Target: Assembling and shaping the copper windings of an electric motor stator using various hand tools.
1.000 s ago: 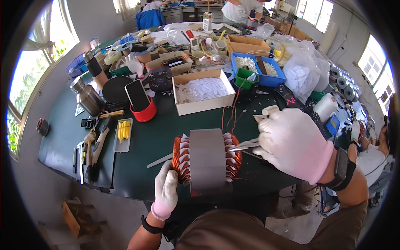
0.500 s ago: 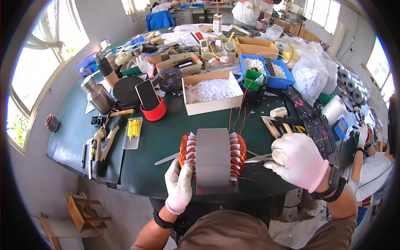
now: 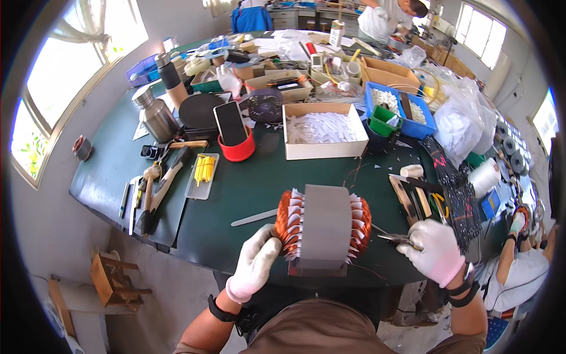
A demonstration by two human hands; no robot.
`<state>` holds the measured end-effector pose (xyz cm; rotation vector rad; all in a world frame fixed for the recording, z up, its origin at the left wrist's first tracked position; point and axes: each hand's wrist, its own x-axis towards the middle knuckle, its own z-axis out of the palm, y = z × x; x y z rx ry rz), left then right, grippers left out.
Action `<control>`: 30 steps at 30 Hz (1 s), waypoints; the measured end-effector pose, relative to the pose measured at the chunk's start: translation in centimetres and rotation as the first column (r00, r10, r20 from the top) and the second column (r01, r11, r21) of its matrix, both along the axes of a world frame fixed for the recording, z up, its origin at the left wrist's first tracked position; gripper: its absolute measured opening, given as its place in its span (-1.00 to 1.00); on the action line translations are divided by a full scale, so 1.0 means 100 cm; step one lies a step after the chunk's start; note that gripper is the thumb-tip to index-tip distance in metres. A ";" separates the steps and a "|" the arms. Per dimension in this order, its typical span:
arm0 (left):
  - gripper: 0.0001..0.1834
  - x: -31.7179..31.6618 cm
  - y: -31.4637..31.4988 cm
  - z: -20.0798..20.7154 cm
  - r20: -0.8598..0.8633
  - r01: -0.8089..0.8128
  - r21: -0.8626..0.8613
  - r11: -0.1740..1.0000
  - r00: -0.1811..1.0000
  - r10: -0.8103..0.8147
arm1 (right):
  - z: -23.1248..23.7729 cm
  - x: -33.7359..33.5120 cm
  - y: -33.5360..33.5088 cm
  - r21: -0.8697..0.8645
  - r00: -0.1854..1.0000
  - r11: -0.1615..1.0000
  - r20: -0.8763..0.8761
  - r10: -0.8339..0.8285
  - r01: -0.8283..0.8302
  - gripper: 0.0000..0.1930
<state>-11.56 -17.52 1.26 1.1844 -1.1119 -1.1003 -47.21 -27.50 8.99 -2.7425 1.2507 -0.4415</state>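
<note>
A motor stator (image 3: 325, 227), a grey cylinder with copper coils and white paper tabs at both ends, stands on a small base near the table's front edge. My left hand (image 3: 254, 262), in a white glove, grips the left coil end (image 3: 287, 224), thumb toward me and fingertips partly hidden. To the right of the stator, my gloved right hand (image 3: 436, 251) is closed around small pointed metal scissors (image 3: 394, 238). Their tips point left toward the right coil end, apart from it. Thin loose copper wires (image 3: 368, 270) trail beside the base.
Behind the stator stands a box of white paper strips (image 3: 324, 152). A flat strip (image 3: 253, 218) lies left, near a hammer (image 3: 147, 197) and a tray of yellow sleeves (image 3: 203, 171). Knives (image 3: 404, 197) lie right. Co-workers (image 3: 525, 259) sit at right and stand behind.
The view has shifted, so the table appears further right. The stator looks turned slightly, and the scissors have drawn back from its right coil end. My left hand still holds the left coil end.
</note>
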 end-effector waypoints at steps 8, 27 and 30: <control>-0.69 -0.013 -0.008 0.008 -0.089 0.028 -0.085 0.996 0.995 -0.035 | -0.128 -0.005 0.014 -0.034 0.974 0.975 0.063 -0.216 0.219 -0.70; -0.50 -0.027 -0.030 -0.047 -0.009 -0.347 -0.237 0.908 0.935 0.355 | -0.127 -0.023 0.006 -0.214 0.930 0.938 0.307 -0.201 0.273 -0.77; -0.50 -0.021 -0.030 -0.064 0.136 -0.317 -0.363 0.876 0.912 0.386 | -0.130 -0.057 -0.018 -0.191 0.874 0.859 0.215 -0.435 0.475 -0.70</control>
